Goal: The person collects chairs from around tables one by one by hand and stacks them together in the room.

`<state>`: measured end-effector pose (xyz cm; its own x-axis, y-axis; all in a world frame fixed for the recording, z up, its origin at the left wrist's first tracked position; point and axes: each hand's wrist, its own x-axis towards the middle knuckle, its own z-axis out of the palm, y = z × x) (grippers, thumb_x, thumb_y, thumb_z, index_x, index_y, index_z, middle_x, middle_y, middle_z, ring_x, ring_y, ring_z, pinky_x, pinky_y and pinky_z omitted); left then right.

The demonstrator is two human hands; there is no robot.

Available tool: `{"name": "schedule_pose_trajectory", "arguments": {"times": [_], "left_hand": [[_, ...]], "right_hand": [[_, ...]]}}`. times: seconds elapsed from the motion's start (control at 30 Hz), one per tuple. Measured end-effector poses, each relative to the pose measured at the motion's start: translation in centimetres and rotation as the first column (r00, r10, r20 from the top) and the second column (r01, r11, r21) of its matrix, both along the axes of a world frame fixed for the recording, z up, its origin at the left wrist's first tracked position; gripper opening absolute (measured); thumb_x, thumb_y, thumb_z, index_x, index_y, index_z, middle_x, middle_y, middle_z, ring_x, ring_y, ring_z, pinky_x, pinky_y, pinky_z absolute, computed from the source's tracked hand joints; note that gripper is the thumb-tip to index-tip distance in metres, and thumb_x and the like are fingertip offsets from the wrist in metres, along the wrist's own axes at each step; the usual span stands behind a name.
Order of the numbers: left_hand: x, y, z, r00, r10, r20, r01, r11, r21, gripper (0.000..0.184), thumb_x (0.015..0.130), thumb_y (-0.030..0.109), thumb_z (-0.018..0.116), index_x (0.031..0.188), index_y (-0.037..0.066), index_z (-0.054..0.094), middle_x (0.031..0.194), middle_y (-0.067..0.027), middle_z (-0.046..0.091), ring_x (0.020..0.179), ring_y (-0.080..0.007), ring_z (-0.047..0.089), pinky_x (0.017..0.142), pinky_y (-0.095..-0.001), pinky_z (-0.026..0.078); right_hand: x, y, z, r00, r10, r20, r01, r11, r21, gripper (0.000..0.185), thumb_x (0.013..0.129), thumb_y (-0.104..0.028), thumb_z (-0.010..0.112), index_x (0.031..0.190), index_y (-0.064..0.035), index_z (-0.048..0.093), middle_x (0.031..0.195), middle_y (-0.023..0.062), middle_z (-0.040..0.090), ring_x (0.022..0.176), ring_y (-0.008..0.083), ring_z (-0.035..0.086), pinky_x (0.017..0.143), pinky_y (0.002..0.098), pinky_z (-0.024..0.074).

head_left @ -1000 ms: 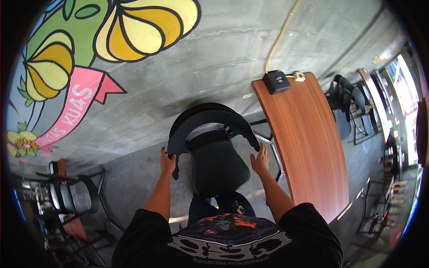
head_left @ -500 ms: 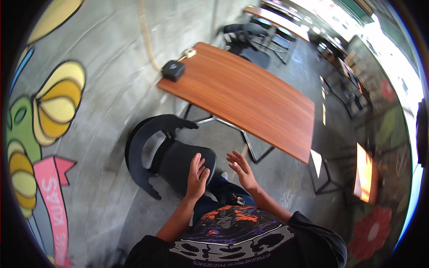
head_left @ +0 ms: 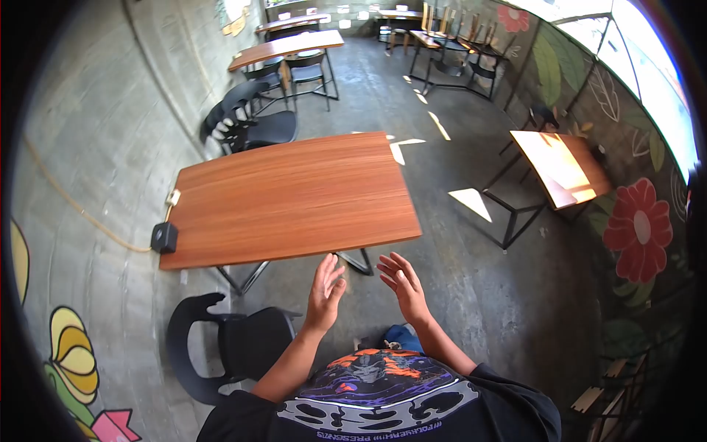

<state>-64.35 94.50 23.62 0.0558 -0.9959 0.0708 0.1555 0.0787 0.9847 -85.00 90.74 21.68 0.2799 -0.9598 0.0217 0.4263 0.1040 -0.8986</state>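
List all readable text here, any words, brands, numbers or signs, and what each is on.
"PRESENTS", upside down near the hem of the shirt.
Small word beside it on the shirt: too small to quote with certainty.
Large pale shapes across the shirt: cannot be read as letters.
Mark on the black box: too small to read.
No number or sign I can read elsewhere.

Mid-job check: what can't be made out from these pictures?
All in the head view:
- Near chair: legs, mostly behind its seat and the left forearm.
- Black box: marking too small.
- Pink banner: rest cut off by bottom edge.
- Far table: items too small.
- Bright opening: outside lost in glare.
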Motion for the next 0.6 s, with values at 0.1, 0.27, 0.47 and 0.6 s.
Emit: {"name": "schedule_pose_trajectory", "arguments": {"times": [0.1, 0.27, 0.47, 0.6], "left_hand": [[-9.1, -5.9, -0.3, 0.991, -0.080, -0.105, 0.086, 0.995, 0.053, 0.078, 0.096, 0.040, 0.060, 0.151, 0.001, 0.021, 0.153, -0.0256, 0.027, 0.134, -0.0331, 0.042, 0.108, -0.0409, 0.036], [-20.4, -13.8, 1.9, 0.932, -0.352, -0.091, 0.355, 0.935, 0.012, 0.078, 0.096, 0.040, 0.061, 0.150, 0.000, 0.021, 0.153, -0.0247, 0.029, 0.134, -0.0317, 0.043, 0.108, -0.0386, 0.036], [-28.0, -21.6, 2.2, 0.919, -0.394, -0.023, 0.393, 0.919, -0.025, 0.075, 0.096, 0.041, 0.059, 0.149, 0.001, 0.026, 0.152, -0.0228, 0.032, 0.129, -0.0293, 0.048, 0.102, -0.0377, 0.042], [-33.0, -26.7, 0.1, 0.884, -0.454, -0.111, 0.461, 0.886, 0.051, 0.073, 0.096, 0.035, 0.062, 0.148, 0.000, 0.026, 0.151, -0.0253, 0.033, 0.129, -0.0310, 0.049, 0.106, -0.0393, 0.039]], "right_hand": [[-8.7, -4.0, -0.3, 0.994, -0.105, -0.009, 0.105, 0.994, -0.030, 0.060, 0.100, -0.035, 0.049, 0.147, -0.0029, 0.031, 0.147, 0.0173, 0.042, 0.134, 0.0295, 0.044, 0.110, 0.0422, 0.0344], [-22.1, -8.2, 2.5, 0.948, -0.298, -0.115, 0.291, 0.954, -0.072, 0.058, 0.100, -0.035, 0.049, 0.146, -0.0028, 0.033, 0.144, 0.0160, 0.046, 0.131, 0.0265, 0.047, 0.109, 0.0390, 0.0352], [-31.4, -11.8, 3.7, 0.855, -0.512, -0.083, 0.499, 0.856, -0.136, 0.057, 0.100, -0.036, 0.049, 0.145, -0.0038, 0.034, 0.142, 0.0165, 0.048, 0.129, 0.0266, 0.049, 0.109, 0.0394, 0.0363], [-33.3, -14.3, 1.1, 0.833, -0.551, -0.046, 0.550, 0.834, -0.034, 0.058, 0.100, -0.038, 0.049, 0.145, -0.0039, 0.035, 0.142, 0.0162, 0.048, 0.129, 0.0267, 0.049, 0.108, 0.0389, 0.0367]]}}
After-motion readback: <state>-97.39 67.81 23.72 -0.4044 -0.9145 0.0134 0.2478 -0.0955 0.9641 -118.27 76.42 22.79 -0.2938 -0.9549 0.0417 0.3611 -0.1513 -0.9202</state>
